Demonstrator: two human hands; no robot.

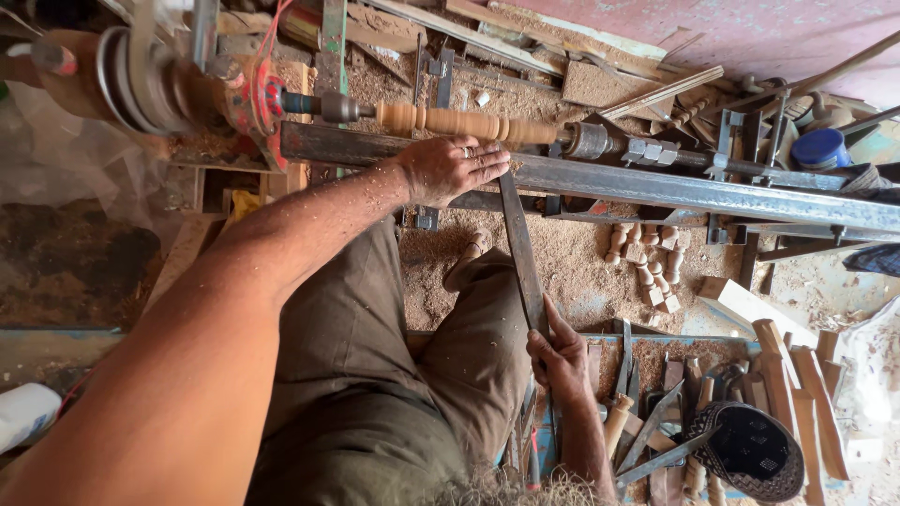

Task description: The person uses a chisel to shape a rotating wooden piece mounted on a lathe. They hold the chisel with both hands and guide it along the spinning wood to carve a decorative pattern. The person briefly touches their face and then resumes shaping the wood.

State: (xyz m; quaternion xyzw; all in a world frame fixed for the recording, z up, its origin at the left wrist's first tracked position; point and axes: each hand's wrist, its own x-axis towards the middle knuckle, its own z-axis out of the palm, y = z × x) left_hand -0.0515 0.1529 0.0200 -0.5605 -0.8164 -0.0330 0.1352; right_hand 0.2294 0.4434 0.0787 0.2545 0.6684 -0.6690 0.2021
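My left hand (457,167) lies flat, fingers spread, on the steel rest bar (656,187) of a wood lathe, pressing down the forward end of a long turning chisel (521,245). My right hand (560,354) is wrapped around the tool's lower end near my knee, so the blade spans the gap between bar and lap; the two-point grip looks meant to steady the edge against the work. The chisel's tip sits just below the pale turned spindle (469,122), which is mounted between the lathe's red-painted drive end (253,103) and the tail centre (592,141); I cannot tell whether the edge is touching the wood. Sawdust covers the floor beneath the bar, where a cluster of small finished turned pieces (647,258) lies close together. By my right elbow, an open tray (675,394) holds more chisels with wooden handles, within easy reach, and a dark perforated bowl-shaped object (750,450) rests at its edge. Farther off, a round blue lid or can (818,148) sits at upper right, and a white plastic container (23,412) lies at lower left; its markings are too small to tell.
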